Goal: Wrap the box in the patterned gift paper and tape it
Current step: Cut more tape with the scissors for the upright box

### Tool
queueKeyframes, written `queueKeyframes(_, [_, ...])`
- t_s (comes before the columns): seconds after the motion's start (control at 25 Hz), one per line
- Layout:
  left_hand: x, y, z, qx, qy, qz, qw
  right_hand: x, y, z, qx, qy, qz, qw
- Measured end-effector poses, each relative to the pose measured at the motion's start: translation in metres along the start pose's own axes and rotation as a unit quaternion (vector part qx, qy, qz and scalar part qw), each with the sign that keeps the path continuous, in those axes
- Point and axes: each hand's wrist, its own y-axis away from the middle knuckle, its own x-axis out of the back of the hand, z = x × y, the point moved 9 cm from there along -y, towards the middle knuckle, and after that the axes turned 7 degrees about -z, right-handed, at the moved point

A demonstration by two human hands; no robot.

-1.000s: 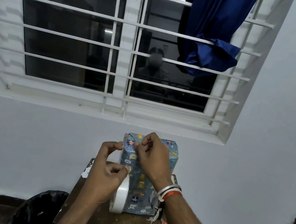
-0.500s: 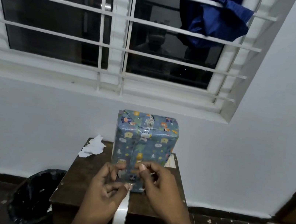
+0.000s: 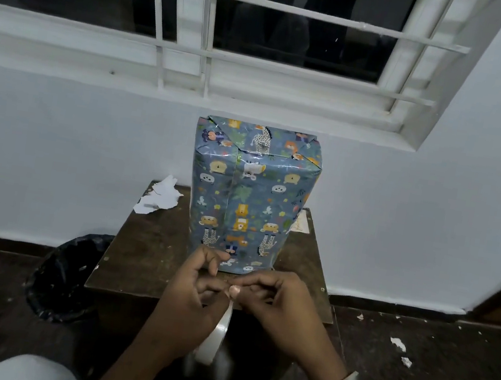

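Note:
The box (image 3: 251, 196), wrapped in blue gift paper with cartoon animals, stands upright on a small dark wooden table (image 3: 147, 252). Its top flaps are folded down and a seam runs down its front. In front of the box, over the table's near edge, my left hand (image 3: 191, 305) holds a roll of clear tape (image 3: 214, 335) that hangs below it. My right hand (image 3: 276, 305) pinches the tape's free end at the top of the roll, fingertips against those of the left hand. Neither hand touches the box.
Torn white paper scraps (image 3: 161, 197) lie at the table's back left corner. A black-lined bin (image 3: 65, 275) stands on the floor to the left. More scraps (image 3: 398, 344) lie on the dark floor to the right. A white wall and barred window are behind.
Both hands have left the top of the box and come down in front of its base with the tape roll. The camera has tilted down, so the box now shows whole.

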Motion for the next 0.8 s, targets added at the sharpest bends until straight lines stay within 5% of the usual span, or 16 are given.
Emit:
queueKeyframes(0.24, [-0.017,-0.003,-0.01,0.014,0.011,-0.063,0.998,0.01,0.008,-0.01,0.065,0.174,0.075,0.98])
queueKeyframes(0.8, [-0.025,-0.002,-0.015,0.088,0.024,-0.057,0.994,0.012,0.013,-0.01,0.091,0.216,0.131,0.963])
